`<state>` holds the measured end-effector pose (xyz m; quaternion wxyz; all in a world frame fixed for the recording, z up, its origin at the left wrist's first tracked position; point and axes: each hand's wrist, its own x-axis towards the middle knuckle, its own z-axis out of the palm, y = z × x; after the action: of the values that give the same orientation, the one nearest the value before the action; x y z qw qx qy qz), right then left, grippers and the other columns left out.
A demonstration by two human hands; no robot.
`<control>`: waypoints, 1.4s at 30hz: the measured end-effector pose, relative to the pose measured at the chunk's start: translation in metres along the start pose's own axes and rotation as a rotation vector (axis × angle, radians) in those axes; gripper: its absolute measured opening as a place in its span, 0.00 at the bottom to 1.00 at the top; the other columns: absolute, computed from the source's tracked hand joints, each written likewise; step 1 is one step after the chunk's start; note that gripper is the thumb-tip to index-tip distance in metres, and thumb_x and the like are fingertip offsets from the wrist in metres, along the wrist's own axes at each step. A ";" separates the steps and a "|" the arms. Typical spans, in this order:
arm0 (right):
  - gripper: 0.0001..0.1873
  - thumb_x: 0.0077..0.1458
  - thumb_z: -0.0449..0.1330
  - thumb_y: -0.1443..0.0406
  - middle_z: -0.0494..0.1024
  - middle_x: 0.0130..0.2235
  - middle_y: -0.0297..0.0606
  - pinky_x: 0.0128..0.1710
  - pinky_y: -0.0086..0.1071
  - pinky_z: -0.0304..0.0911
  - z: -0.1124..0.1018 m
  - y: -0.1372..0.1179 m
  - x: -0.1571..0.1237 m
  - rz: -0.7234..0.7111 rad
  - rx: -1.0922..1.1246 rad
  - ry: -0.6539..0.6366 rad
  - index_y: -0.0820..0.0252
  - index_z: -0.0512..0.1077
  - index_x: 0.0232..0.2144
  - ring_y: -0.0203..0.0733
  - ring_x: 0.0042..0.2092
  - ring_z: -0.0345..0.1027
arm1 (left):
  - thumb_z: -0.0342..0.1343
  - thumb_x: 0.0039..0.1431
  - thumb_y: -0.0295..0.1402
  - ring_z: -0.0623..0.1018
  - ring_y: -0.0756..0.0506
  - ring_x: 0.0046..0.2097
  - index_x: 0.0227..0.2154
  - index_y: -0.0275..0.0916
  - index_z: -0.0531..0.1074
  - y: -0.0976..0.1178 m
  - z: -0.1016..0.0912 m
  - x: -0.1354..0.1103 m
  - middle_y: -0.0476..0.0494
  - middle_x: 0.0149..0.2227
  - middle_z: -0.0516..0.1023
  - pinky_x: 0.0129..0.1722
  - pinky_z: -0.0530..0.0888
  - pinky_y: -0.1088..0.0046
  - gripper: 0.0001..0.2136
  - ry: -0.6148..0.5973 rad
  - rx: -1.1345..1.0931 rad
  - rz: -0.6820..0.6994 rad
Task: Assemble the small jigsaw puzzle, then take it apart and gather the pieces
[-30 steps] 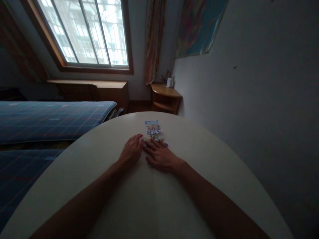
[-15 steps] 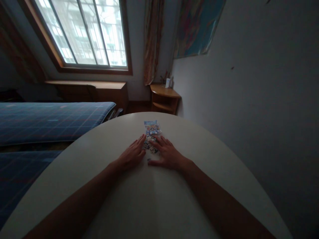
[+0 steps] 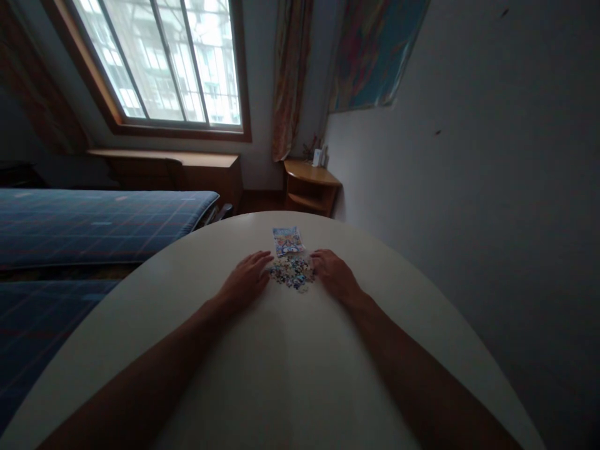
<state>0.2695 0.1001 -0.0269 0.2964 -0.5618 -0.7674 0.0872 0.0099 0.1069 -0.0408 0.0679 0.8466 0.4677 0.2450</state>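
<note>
A pile of small, multicoloured jigsaw puzzle pieces (image 3: 293, 272) lies spread on the white round table (image 3: 281, 369). Just beyond it lies a small colourful printed packet or picture sheet (image 3: 287, 241), flat on the tabletop. My left hand (image 3: 248, 275) rests at the pile's left edge, palm down, fingers stretched out. At the right edge is my right hand (image 3: 335, 275), also palm down, its fingers reaching toward the pieces and holding nothing that I can see. Whether the fingertips touch the outermost pieces is hard to tell.
On the left are beds with blue plaid mattresses (image 3: 103, 219). A wooden corner shelf (image 3: 312, 174) stands beyond the table, and a long wooden desk (image 3: 206, 160) sits under the window (image 3: 164, 62). A grey wall (image 3: 445, 187) runs along the right.
My right hand has moved off the pieces to the right, uncovering the pile, which looks wider now. The left hand has shifted slightly and stays at the left edge.
</note>
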 end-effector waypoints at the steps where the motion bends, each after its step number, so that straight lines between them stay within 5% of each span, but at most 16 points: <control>1: 0.17 0.64 0.47 0.65 0.75 0.52 0.45 0.59 0.42 0.57 -0.001 0.004 0.000 0.048 -0.058 0.013 0.61 0.74 0.47 0.44 0.55 0.67 | 0.45 0.61 0.32 0.64 0.38 0.63 0.55 0.36 0.68 -0.004 0.000 0.000 0.37 0.61 0.67 0.64 0.59 0.55 0.20 0.011 0.058 -0.026; 5: 0.19 0.62 0.47 0.69 0.70 0.58 0.46 0.62 0.52 0.49 0.003 0.014 -0.002 0.138 -0.216 0.015 0.60 0.71 0.51 0.48 0.61 0.60 | 0.46 0.62 0.34 0.64 0.35 0.64 0.56 0.35 0.68 -0.010 0.001 0.002 0.34 0.62 0.66 0.63 0.60 0.52 0.21 0.006 0.171 -0.145; 11: 0.23 0.63 0.48 0.67 0.65 0.63 0.50 0.65 0.46 0.47 0.003 0.021 -0.003 0.080 -0.262 -0.080 0.65 0.66 0.58 0.48 0.64 0.55 | 0.46 0.64 0.35 0.62 0.36 0.65 0.57 0.38 0.67 -0.008 0.003 0.001 0.38 0.63 0.64 0.63 0.58 0.52 0.20 -0.017 0.177 -0.155; 16: 0.18 0.62 0.51 0.64 0.73 0.55 0.46 0.61 0.43 0.55 -0.006 0.018 -0.008 -0.010 -0.126 -0.012 0.62 0.74 0.49 0.46 0.58 0.64 | 0.48 0.62 0.34 0.67 0.36 0.61 0.53 0.38 0.71 -0.004 0.002 0.003 0.38 0.60 0.68 0.61 0.63 0.52 0.17 0.030 0.127 -0.134; 23: 0.17 0.59 0.59 0.59 0.75 0.52 0.43 0.57 0.43 0.58 -0.009 0.011 -0.007 -0.270 -0.076 -0.062 0.54 0.75 0.49 0.46 0.54 0.66 | 0.52 0.63 0.36 0.71 0.39 0.55 0.49 0.43 0.73 0.031 0.008 0.013 0.41 0.54 0.73 0.57 0.68 0.56 0.14 0.088 -0.010 0.037; 34: 0.07 0.57 0.61 0.62 0.79 0.39 0.40 0.51 0.40 0.62 -0.003 0.009 -0.005 -0.296 0.069 -0.004 0.56 0.78 0.37 0.44 0.47 0.69 | 0.54 0.62 0.37 0.71 0.40 0.55 0.43 0.44 0.76 0.027 0.016 0.014 0.44 0.53 0.73 0.56 0.69 0.57 0.10 0.022 -0.089 0.110; 42: 0.09 0.57 0.63 0.58 0.80 0.38 0.39 0.50 0.41 0.63 -0.002 0.010 -0.004 -0.254 0.040 0.079 0.51 0.80 0.38 0.45 0.45 0.69 | 0.55 0.63 0.36 0.71 0.41 0.53 0.44 0.46 0.76 0.030 0.014 0.015 0.46 0.51 0.75 0.54 0.71 0.59 0.09 0.029 -0.072 0.170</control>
<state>0.2797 0.0990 -0.0312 0.3462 -0.4570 -0.8182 0.0417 0.0458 0.1043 -0.0374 0.0706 0.8765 0.3860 0.2788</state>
